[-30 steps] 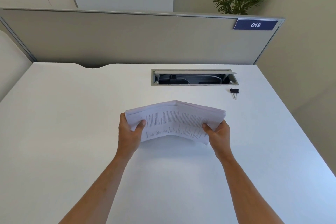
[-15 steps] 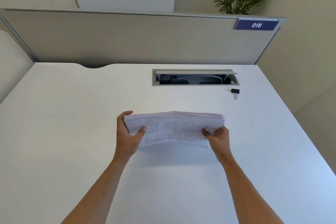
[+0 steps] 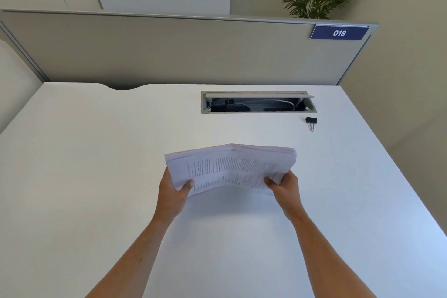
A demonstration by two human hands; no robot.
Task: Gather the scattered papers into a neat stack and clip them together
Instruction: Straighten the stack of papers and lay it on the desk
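A stack of printed white papers point(image 3: 232, 167) is held above the white desk point(image 3: 96, 176), arched upward in the middle. My left hand point(image 3: 173, 191) grips its left end with the thumb on top. My right hand point(image 3: 284, 187) grips its right end the same way. The far edges of the sheets look roughly even. A small black binder clip point(image 3: 311, 121) lies on the desk beyond the stack, to the right, apart from both hands.
An open cable hatch point(image 3: 258, 102) is sunk into the desk behind the stack. A grey partition point(image 3: 169, 51) with a blue 018 sign point(image 3: 339, 32) closes off the back. The desk's right edge runs diagonally at the right.
The stack was bowed upward, dropped and flattened towards the desk half a second ago, and is now lifted and bowed again. Both hands kept their grip throughout.
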